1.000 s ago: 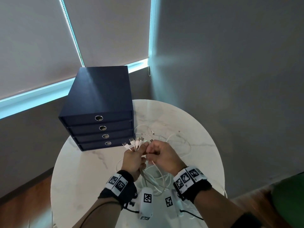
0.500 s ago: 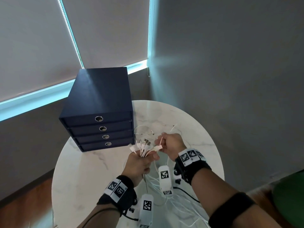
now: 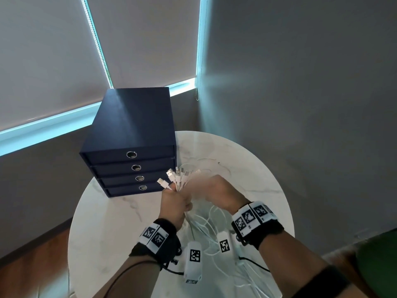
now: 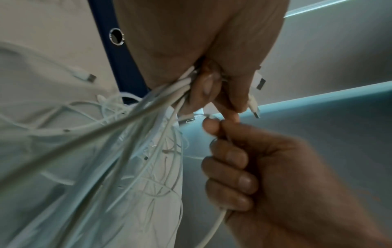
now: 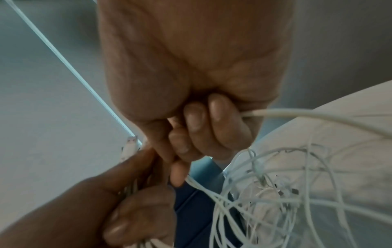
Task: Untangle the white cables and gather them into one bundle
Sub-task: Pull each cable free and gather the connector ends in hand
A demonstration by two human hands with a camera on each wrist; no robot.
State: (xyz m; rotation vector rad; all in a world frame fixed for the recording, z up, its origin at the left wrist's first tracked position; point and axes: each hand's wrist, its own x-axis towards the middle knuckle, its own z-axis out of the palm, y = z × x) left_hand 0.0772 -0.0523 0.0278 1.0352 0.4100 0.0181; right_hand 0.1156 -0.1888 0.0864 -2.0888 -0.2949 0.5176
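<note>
White cables: your left hand fingers grip the bunched plug ends, right hand fingers curl round one cable above the desk.

The white cables have smooth, slightly glossy plastic sheathing, and their plugs end in bright metal tips set in white plastic shells. The round desk has a polished, marble-look top, pale with thin grey veins, faintly reflective. The navy drawer box looks like matt, card-like board with a fine even surface; each drawer front carries a shiny metal ring pull. The wrist straps are black, soft cloth, holding white matt plastic blocks printed with black patterns. The floor is glossy reddish-brown wood.
</note>
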